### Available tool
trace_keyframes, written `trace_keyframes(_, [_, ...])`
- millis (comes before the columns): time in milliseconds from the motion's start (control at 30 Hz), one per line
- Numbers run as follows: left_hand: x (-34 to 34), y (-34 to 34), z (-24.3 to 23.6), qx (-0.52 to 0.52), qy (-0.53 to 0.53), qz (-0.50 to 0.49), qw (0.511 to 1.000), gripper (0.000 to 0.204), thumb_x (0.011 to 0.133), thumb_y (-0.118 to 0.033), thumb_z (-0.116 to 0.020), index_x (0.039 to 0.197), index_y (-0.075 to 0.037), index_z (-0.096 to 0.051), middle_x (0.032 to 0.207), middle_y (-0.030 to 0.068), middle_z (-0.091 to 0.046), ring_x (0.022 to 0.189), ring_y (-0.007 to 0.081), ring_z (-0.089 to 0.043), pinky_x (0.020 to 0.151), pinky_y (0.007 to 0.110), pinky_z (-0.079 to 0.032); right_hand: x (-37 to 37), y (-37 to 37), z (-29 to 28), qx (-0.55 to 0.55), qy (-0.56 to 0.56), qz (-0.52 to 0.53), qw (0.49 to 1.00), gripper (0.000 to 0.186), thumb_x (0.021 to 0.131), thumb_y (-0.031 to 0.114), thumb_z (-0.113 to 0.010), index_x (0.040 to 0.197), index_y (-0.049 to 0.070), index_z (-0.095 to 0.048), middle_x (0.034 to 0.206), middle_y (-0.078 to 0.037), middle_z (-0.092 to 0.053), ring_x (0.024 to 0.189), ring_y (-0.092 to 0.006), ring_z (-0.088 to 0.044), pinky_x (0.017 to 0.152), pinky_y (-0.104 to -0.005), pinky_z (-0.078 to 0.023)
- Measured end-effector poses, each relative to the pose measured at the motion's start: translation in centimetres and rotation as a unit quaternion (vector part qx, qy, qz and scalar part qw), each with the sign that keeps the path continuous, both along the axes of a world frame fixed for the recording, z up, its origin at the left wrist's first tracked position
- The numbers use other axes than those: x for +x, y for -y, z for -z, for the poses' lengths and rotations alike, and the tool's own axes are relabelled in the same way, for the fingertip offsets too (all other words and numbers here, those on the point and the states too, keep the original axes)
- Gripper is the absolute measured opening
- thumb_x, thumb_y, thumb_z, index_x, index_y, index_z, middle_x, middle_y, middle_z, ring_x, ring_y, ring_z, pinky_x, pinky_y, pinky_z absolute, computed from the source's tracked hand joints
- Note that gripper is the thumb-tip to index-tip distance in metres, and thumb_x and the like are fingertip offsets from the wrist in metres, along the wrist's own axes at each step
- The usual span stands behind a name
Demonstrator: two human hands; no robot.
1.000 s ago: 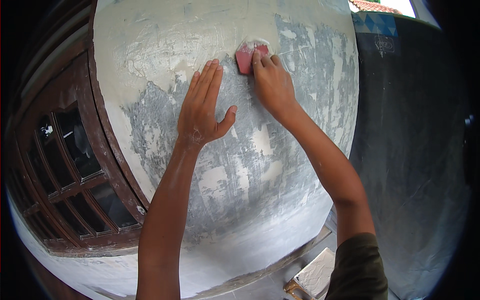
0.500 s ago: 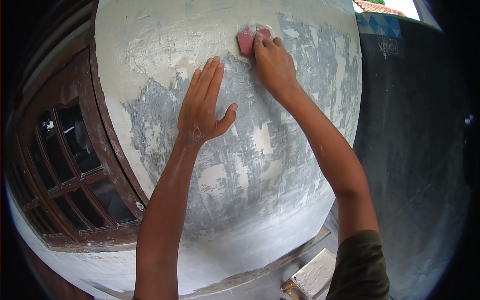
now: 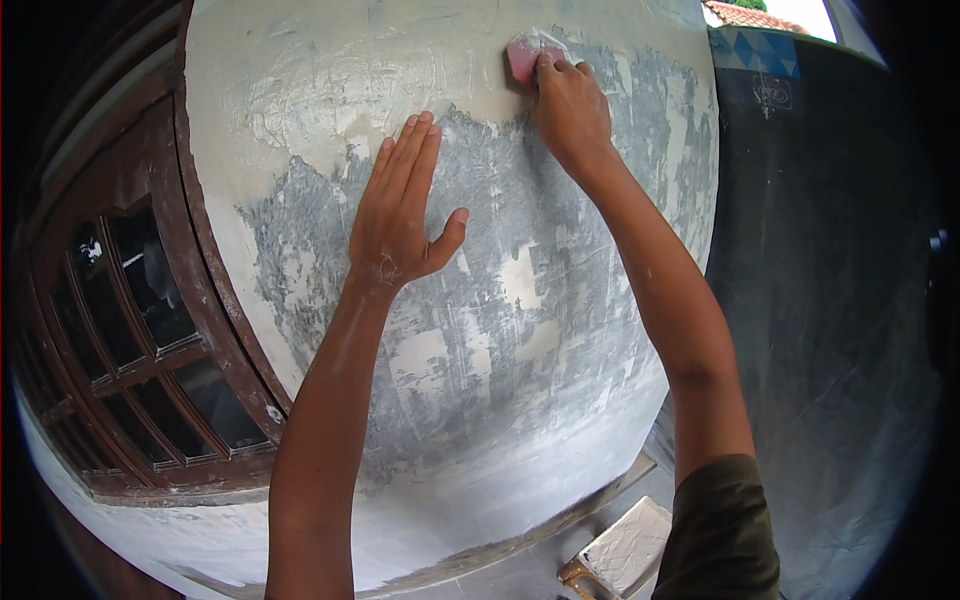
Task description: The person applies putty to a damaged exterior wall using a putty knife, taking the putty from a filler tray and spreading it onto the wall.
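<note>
My right hand [image 3: 573, 112] grips a pink putty scraper [image 3: 523, 60] by its near side, holding it against the upper part of the wall [image 3: 480, 210]. Pale putty clings along the scraper's top edge. Wet cream putty [image 3: 330, 75] coats the upper wall, with a ragged lower border over patchy grey plaster. My left hand [image 3: 398, 205] lies flat on the grey plaster just below that border, its fingers stretched upward and thumb spread to the side. Nothing is in it.
A brown wooden window frame [image 3: 190, 270] with glass panes stands at the left. A dark panel [image 3: 820, 270] rises along the right. On the floor at lower right lies a box-like container [image 3: 630, 545] with cream putty across its top, near the wall's base.
My right hand and the scraper have slid right and slightly up along the wall, lengthening the cream putty band. The left hand stays flat in nearly the same place.
</note>
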State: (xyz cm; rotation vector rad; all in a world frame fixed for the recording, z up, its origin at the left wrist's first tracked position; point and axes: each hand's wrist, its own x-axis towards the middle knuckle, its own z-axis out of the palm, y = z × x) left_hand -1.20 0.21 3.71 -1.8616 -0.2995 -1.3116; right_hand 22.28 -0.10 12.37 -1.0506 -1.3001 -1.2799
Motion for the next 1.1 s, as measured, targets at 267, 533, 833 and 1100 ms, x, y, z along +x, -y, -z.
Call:
trace_keyframes(267, [-0.9, -0.3, 0.3, -0.012, 0.005, 0.022, 1.000, 0.077, 0.086, -0.025, -0.058, 0.153, 0.004, -0.033, 0.157, 0.0246, -0.037, 0.148, 0.0396, -0.033, 0.120, 0.056, -0.025, -5.1, 3.8, 12.8, -0.122, 0.081, -0.148, 0.978, 0.047, 0.079, -0.001, -0.062, 0.125, -0.009, -0.057, 0.097, -0.017, -0.065, 0.099, -0.0321, -0.062, 0.070, -0.0380, -0.060])
trace_keyframes(533, [0.0, -0.2, 0.1, -0.007, -0.001, 0.021, 1.000, 0.076, 0.088, -0.026, -0.058, 0.152, 0.005, -0.034, 0.156, 0.0254, -0.039, 0.148, 0.0407, -0.034, 0.120, 0.057, -0.025, -0.1, 0.7, -0.1, 0.015, -0.020, -0.059, 0.998, 0.029, 0.082, 0.004, -0.064, 0.110, -0.005, -0.065, 0.092, -0.019, -0.069, 0.089, -0.0380, -0.064, 0.076, -0.0480, -0.054])
trace_keyframes(833, [-0.8, -0.1, 0.4, -0.005, 0.009, 0.028, 1.000, 0.074, 0.091, -0.032, -0.054, 0.153, 0.005, -0.033, 0.156, 0.0260, -0.038, 0.147, 0.0411, -0.034, 0.120, 0.057, -0.025, -4.9, 3.1, 11.2, -0.095, 0.064, -0.125, 0.985, 0.044, 0.081, -0.001, -0.060, 0.125, -0.009, -0.059, 0.095, -0.017, -0.066, 0.095, -0.0310, -0.064, 0.067, -0.0391, -0.061])
trace_keyframes(1100, [0.0, -0.3, 0.1, -0.001, -0.001, 0.018, 1.000, 0.075, 0.091, -0.033, -0.055, 0.153, 0.005, -0.033, 0.156, 0.0259, -0.038, 0.148, 0.0407, -0.034, 0.119, 0.057, -0.026, -0.5, 1.2, 0.0, -0.022, -0.012, -0.024, 0.999, 0.021, 0.084, -0.001, -0.057, 0.103, -0.007, -0.063, 0.094, -0.019, -0.069, 0.094, -0.0355, -0.065, 0.072, -0.0427, -0.059])
